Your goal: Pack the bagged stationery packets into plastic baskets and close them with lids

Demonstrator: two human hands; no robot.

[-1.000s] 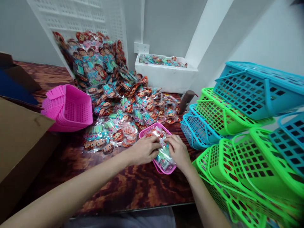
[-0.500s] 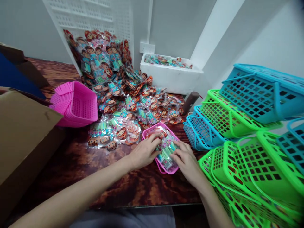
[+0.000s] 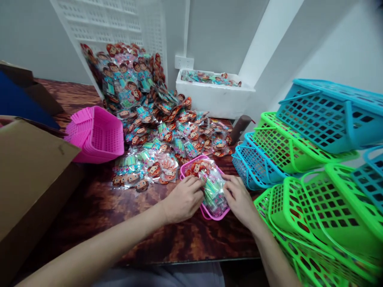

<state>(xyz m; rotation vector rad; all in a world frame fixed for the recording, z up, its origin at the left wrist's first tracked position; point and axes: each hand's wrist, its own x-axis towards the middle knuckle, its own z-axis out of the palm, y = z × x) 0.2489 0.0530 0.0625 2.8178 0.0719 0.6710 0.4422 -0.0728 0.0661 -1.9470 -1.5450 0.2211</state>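
Observation:
A small pink basket (image 3: pixel 220 217) lies at a slant on the table in front of me, filled to the rim with clear plastic packets (image 3: pixel 213 190). The top packet shows a red-haired cartoon figure and pale green strips. My left hand (image 3: pixel 184 198) is closed at the packet's left edge, over the basket's left rim, with its fingertips partly hidden. On the opposite side, my right hand (image 3: pixel 240 200) pinches at the packet's right edge, close against the rim. Just beyond my left hand, a loose group of similar packets (image 3: pixel 143 169) lies on the table.
A big packet heap (image 3: pixel 167 115) spills from a white crate (image 3: pixel 104 24). Nested pink baskets (image 3: pixel 106 133) and a cardboard box (image 3: pixel 32 159) stand left. A white foam box (image 3: pixel 215 95) stands behind. Filled green (image 3: pixel 332 199) and blue baskets (image 3: pixel 326 115) are stacked right, near a dark cylinder (image 3: pixel 240 128).
My left hand has drawn back a little from over the packets, uncovering the printed figure. My right hand has shifted outward from the packet's middle to its right edge.

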